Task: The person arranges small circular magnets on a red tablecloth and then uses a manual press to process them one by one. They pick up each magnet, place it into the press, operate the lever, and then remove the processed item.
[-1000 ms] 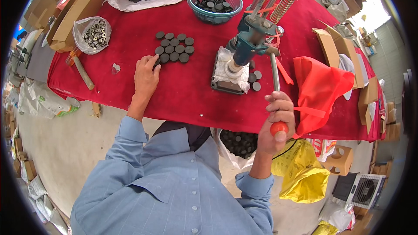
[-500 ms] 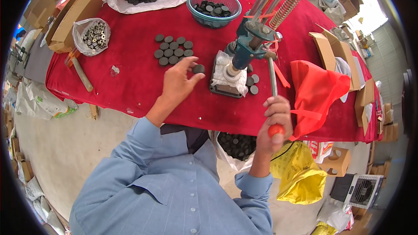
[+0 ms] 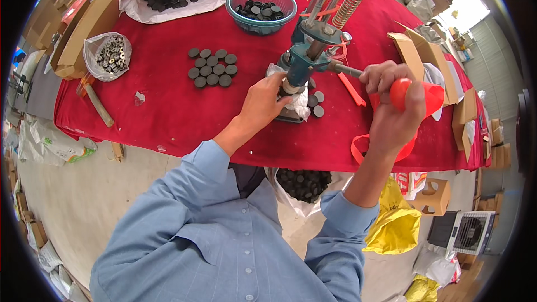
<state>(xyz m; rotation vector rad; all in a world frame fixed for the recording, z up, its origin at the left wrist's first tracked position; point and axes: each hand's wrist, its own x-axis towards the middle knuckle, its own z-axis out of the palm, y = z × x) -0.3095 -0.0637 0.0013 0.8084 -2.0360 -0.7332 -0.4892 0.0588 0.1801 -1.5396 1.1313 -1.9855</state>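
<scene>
My left hand (image 3: 256,105) reaches in at the foot of a green hand press (image 3: 302,66). Its thumb and forefinger pinch a black disc (image 3: 285,93) right under the ram, and the fingers partly hide it. A white-wrapped base (image 3: 301,104) lies beneath. Over on the right, my right hand (image 3: 390,98) is wrapped round the press lever (image 3: 351,71), next to its red ball knob (image 3: 399,94). Several black discs (image 3: 212,70) lie flat in rows left of the press. A few more discs (image 3: 318,111) rest beside its base on the right.
Behind stand a teal bowl (image 3: 261,25) and a white sack (image 3: 131,0), both holding black discs. A bag of metal parts (image 3: 122,67) and a hammer (image 3: 99,106) lie at left. At right are a red cloth bag (image 3: 433,99) and open cartons (image 3: 407,50). Another sack (image 3: 302,204) sits below the table edge.
My left hand has carried the black disc rightward to beneath the press ram. My right hand has swung the lever up and to the right. The view has shifted slightly.
</scene>
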